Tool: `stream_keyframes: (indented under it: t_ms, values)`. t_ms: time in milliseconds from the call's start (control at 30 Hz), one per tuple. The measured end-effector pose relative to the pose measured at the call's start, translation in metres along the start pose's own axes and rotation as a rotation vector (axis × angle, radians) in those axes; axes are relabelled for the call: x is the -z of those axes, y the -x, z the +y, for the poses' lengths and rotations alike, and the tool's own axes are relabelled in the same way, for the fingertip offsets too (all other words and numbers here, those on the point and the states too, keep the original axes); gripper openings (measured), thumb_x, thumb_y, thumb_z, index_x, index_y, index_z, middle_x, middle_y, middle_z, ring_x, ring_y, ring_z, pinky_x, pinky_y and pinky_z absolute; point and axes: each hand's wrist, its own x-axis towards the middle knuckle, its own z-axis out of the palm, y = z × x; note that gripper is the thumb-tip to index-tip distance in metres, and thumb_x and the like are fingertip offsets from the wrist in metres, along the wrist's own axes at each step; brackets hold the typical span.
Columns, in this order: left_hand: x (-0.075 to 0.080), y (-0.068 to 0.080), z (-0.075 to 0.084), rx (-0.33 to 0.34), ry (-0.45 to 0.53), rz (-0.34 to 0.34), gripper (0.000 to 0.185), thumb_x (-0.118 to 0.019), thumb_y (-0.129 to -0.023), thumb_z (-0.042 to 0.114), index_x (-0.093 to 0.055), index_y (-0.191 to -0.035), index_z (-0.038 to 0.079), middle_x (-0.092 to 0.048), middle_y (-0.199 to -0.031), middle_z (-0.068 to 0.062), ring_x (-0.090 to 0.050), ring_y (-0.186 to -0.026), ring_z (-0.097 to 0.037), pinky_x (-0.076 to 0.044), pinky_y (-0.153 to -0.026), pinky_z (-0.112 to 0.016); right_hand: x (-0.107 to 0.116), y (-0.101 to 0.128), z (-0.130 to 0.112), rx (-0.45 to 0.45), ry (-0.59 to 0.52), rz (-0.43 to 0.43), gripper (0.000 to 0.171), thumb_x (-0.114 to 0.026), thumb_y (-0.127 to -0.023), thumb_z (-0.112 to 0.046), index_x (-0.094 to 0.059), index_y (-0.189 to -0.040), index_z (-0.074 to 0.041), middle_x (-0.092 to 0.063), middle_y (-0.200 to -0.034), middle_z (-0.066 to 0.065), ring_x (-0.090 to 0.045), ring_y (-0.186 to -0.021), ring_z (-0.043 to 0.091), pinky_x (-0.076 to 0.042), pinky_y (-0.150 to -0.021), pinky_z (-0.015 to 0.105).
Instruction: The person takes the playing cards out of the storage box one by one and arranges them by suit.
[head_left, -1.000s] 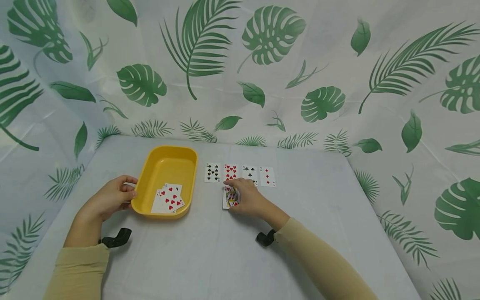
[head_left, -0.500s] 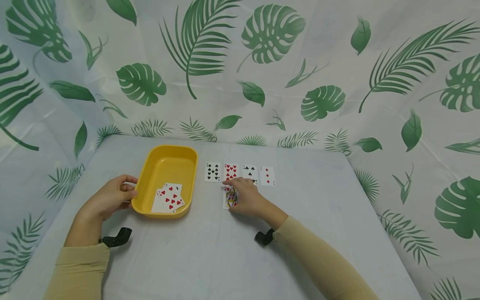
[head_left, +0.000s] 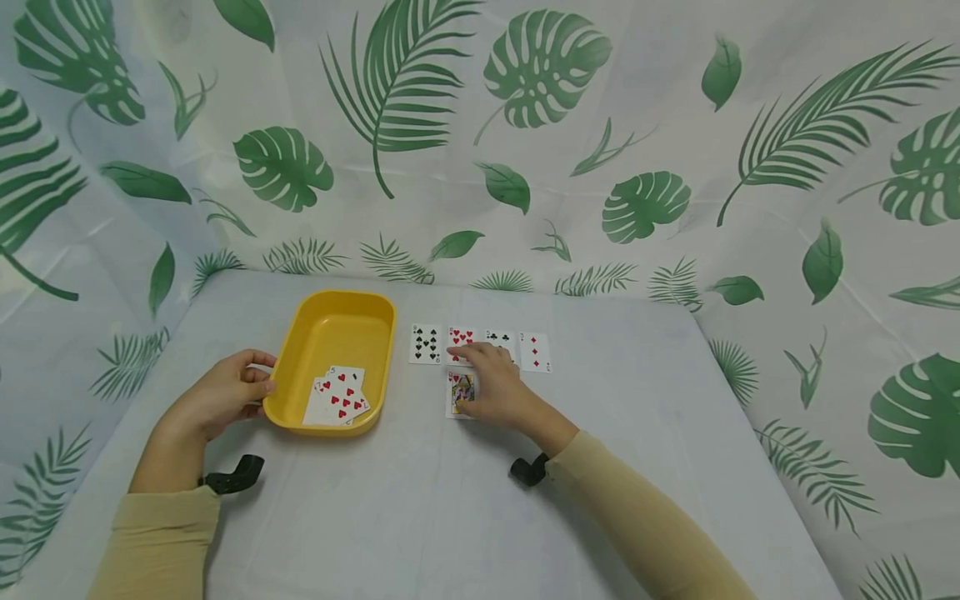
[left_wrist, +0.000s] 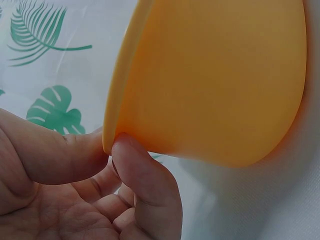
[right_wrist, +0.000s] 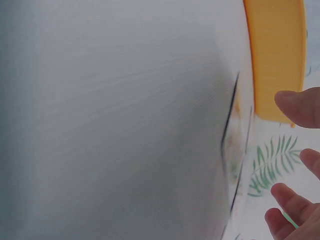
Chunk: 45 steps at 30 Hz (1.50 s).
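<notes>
- My left hand (head_left: pixel 225 396) is at the tray (head_left: pixel 330 321), on the tray's left wall near its front corner. The left wrist view shows thumb and forefinger (left_wrist: pixel 145 185) pinching the tray's rim (left_wrist: pixel 112 135), with the other fingers curled loosely beneath.
- The tray sits toward the left of the table (head_left: pixel 450 500). A few face-up cards (head_left: pixel 337 398) lie in its near end, red pips showing.
- My right hand (head_left: pixel 495 387) is out over the cards laid on the table, just right of the tray. Its fingers are extended and a little apart, clamped on nothing. The forefinger tip lies on the near edge of the hearts card (head_left: pixel 461 337).
- That hearts card is second from the left in a row of four: spades card (head_left: pixel 425 343), hearts, clubs card (head_left: pixel 501 337), diamonds card (head_left: pixel 535 352). All lie face up, long axes running away from me.
- The face card (head_left: pixel 459 392) lies alone in front of the row, directly under the hearts card and partly under my palm.
- The relation that matters: the hearts card lies straight ahead of the fingertips, beyond the face card, its long axis in line with the forefinger. The right hand is plainly the nearer one; the left is well apart, busy at the tray.
- The right wrist view is blurred; I make out spread fingertips (right_wrist: pixel 295 107) and the tray's yellow wall (right_wrist: pixel 275 50), little else.
</notes>
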Motion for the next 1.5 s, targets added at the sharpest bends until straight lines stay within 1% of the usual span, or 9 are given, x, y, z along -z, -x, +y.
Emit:
stream_keyframes:
  t_ms: [133, 367, 633, 733, 867, 1067, 1267, 1333, 1500]
  values:
    - [0.000, 0.000, 0.000, -0.002, 0.002, 0.001, 0.049, -0.056, -0.110, 0.007, -0.035, -0.152, -0.007, -0.058, -0.106, -0.011, -0.062, -0.087, -0.021, -0.061, -0.076, -0.033, 0.002, -0.001, -0.007, 0.031, -0.048, 0.009, 0.092, -0.094, -0.078, -0.018, -0.050, -0.159, -0.025, -0.047, -0.163, 0.009, -0.041, -0.147, 0.038, -0.036, -0.118, 0.064]
    - [0.000, 0.002, 0.001, -0.007, 0.004, -0.008, 0.049, -0.057, -0.110, 0.007, -0.035, -0.152, -0.007, -0.059, -0.104, -0.010, -0.062, -0.085, -0.021, -0.061, -0.076, -0.033, 0.001, -0.004, -0.026, 0.071, -0.072, -0.013, 0.092, -0.092, -0.082, -0.020, -0.046, -0.161, -0.027, -0.042, -0.166, 0.007, -0.035, -0.152, 0.036, -0.032, -0.123, 0.065]
    - [0.001, 0.002, 0.001, -0.014, 0.005, -0.009, 0.050, -0.056, -0.110, 0.007, -0.034, -0.152, -0.008, -0.058, -0.104, -0.011, -0.063, -0.085, -0.021, -0.061, -0.076, -0.033, -0.002, -0.010, -0.053, 0.123, -0.130, -0.027, 0.092, -0.092, -0.083, -0.021, -0.044, -0.161, -0.031, -0.039, -0.167, 0.003, -0.031, -0.155, 0.031, -0.027, -0.126, 0.064]
    - [0.001, 0.002, 0.001, -0.010, 0.007, -0.005, 0.050, -0.057, -0.110, 0.006, -0.035, -0.152, -0.007, -0.058, -0.105, -0.011, -0.062, -0.085, -0.021, -0.061, -0.075, -0.033, -0.004, -0.013, -0.064, 0.143, -0.127, -0.031, 0.092, -0.092, -0.083, -0.022, -0.044, -0.161, -0.031, -0.038, -0.168, 0.004, -0.031, -0.156, 0.032, -0.027, -0.127, 0.064]
    - [0.000, 0.001, 0.000, -0.007, 0.006, 0.001, 0.049, -0.057, -0.109, 0.006, -0.035, -0.152, -0.007, -0.058, -0.104, -0.011, -0.062, -0.085, -0.021, -0.061, -0.075, -0.033, -0.008, -0.016, -0.078, 0.165, -0.117, -0.031, 0.092, -0.092, -0.084, -0.023, -0.043, -0.162, -0.034, -0.038, -0.168, 0.003, -0.034, -0.155, 0.031, -0.031, -0.126, 0.062]
    - [0.000, 0.001, 0.000, -0.010, 0.004, 0.004, 0.049, -0.058, -0.109, 0.006, -0.036, -0.151, -0.007, -0.059, -0.104, -0.011, -0.063, -0.085, -0.022, -0.062, -0.076, -0.033, -0.014, -0.021, -0.096, 0.195, -0.104, -0.046, 0.092, -0.091, -0.085, -0.025, -0.042, -0.162, -0.036, -0.035, -0.171, 0.001, -0.030, -0.156, 0.031, -0.032, -0.125, 0.062]
    - [0.000, 0.001, 0.000, -0.010, 0.010, 0.002, 0.049, -0.058, -0.109, 0.006, -0.036, -0.151, -0.007, -0.059, -0.103, -0.011, -0.062, -0.085, -0.021, -0.061, -0.075, -0.033, -0.022, -0.029, -0.109, 0.229, -0.031, -0.051, 0.093, -0.091, -0.086, -0.028, -0.039, -0.163, -0.039, -0.033, -0.171, 0.000, -0.027, -0.158, 0.029, -0.030, -0.125, 0.060]
    - [-0.001, 0.001, 0.001, -0.015, 0.012, 0.001, 0.049, -0.058, -0.109, 0.006, -0.036, -0.151, -0.007, -0.059, -0.103, -0.011, -0.063, -0.085, -0.021, -0.061, -0.075, -0.033, -0.025, -0.031, -0.113, 0.242, -0.014, -0.051, 0.092, -0.091, -0.086, -0.029, -0.040, -0.162, -0.038, -0.033, -0.171, 0.000, -0.028, -0.157, 0.029, -0.031, -0.125, 0.059]
    - [-0.001, 0.003, 0.002, -0.025, 0.016, -0.004, 0.049, -0.057, -0.109, 0.006, -0.036, -0.150, -0.008, -0.059, -0.103, -0.011, -0.063, -0.085, -0.021, -0.062, -0.076, -0.033, -0.030, -0.036, -0.121, 0.280, -0.014, -0.079, 0.088, -0.088, -0.089, -0.027, -0.041, -0.163, -0.036, -0.034, -0.170, 0.000, -0.030, -0.154, 0.028, -0.031, -0.124, 0.057]
